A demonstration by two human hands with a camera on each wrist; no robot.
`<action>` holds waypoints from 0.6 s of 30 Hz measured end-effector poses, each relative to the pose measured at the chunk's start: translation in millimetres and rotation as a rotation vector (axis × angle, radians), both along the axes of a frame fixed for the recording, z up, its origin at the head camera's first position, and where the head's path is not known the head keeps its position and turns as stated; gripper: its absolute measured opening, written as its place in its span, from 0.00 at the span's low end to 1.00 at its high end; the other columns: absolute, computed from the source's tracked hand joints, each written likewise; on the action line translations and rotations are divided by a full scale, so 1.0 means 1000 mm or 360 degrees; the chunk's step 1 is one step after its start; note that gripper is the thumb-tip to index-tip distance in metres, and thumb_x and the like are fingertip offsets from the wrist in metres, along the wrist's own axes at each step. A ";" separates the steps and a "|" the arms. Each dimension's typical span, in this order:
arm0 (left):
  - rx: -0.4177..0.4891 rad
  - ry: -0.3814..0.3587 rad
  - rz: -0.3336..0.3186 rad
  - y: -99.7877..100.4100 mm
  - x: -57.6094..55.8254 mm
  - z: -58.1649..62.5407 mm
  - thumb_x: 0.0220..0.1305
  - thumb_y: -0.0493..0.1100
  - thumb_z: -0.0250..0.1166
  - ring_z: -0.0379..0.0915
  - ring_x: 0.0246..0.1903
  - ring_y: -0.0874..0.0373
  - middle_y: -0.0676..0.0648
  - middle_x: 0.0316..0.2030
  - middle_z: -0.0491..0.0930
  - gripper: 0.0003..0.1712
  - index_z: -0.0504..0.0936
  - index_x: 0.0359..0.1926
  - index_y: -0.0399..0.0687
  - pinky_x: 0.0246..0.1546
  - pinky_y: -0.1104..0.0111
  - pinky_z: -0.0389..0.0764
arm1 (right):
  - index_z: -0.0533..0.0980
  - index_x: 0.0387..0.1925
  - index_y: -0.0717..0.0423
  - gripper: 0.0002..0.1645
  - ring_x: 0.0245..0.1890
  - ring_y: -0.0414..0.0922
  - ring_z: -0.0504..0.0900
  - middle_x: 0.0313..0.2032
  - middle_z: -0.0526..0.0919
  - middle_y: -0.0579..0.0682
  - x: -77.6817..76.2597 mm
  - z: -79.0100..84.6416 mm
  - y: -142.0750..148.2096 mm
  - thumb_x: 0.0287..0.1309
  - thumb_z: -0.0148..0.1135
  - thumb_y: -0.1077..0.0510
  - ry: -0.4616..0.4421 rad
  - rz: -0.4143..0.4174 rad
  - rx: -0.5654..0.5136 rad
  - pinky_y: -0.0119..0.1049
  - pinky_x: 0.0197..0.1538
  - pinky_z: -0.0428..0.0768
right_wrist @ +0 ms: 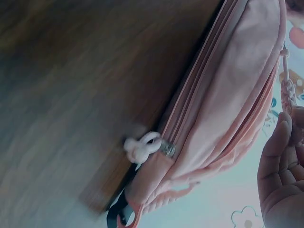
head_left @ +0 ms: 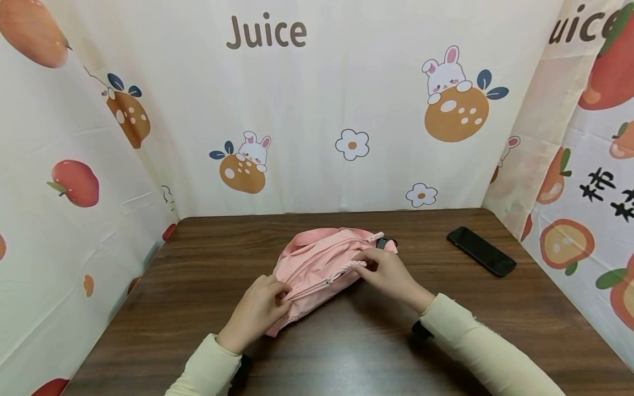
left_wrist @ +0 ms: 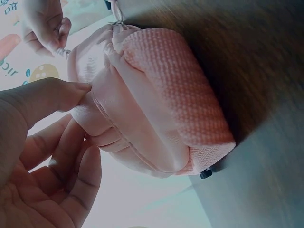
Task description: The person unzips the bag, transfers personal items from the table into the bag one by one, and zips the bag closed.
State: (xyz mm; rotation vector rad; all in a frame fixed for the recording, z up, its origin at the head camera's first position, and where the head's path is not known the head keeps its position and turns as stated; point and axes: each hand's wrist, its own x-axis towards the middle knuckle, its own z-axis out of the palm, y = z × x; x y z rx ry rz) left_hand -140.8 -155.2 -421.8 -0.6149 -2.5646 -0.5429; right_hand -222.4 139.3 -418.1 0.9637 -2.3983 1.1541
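Left grip (head_left: 260,309) pinching pink bag (head_left: 314,258), right grip (head_left: 388,273) holding zipper pull (head_left: 349,266), black phone (head_left: 481,251) apart

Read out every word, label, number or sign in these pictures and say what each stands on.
"Juice": back curtain.
"uice": right curtain, start of the word not visible.
"柿": right curtain; the character beside it is cut off.
Left wrist view: background lettering, too blurred to read surely.
Pink bag and phone: no readable text.

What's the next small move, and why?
Probably pull the cord toward the black buckle: the right hand pinches it, and it stretches from the zipper slider toward the buckle end, while the left hand pinches the bag near its other end, which should steady it.
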 end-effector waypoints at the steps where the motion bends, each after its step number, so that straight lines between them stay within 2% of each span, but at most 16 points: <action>1: 0.0000 0.0000 0.0000 0.000 0.000 0.000 0.42 0.34 0.75 0.63 0.27 0.64 0.57 0.21 0.70 0.10 0.83 0.28 0.47 0.29 0.73 0.67 | 0.83 0.34 0.50 0.05 0.26 0.31 0.72 0.27 0.81 0.40 -0.001 0.000 0.002 0.54 0.70 0.62 0.0006 -0.0010 0.0003 0.28 0.31 0.75; 9: -0.0022 -0.0006 0.0011 0.000 0.000 0.000 0.43 0.34 0.75 0.63 0.27 0.63 0.56 0.21 0.70 0.10 0.82 0.27 0.48 0.29 0.73 0.67 | 0.84 0.36 0.52 0.06 0.24 0.32 0.69 0.24 0.80 0.41 -0.009 0.003 0.021 0.54 0.70 0.60 -0.0010 -0.0146 0.0076 0.28 0.28 0.71; 18: -0.0023 -0.0017 0.0013 -0.001 0.000 -0.001 0.43 0.34 0.75 0.63 0.27 0.63 0.57 0.21 0.69 0.10 0.82 0.26 0.48 0.29 0.73 0.67 | 0.84 0.36 0.53 0.04 0.23 0.33 0.71 0.26 0.82 0.43 -0.019 0.001 0.040 0.56 0.69 0.61 -0.0054 -0.0267 0.0070 0.29 0.28 0.72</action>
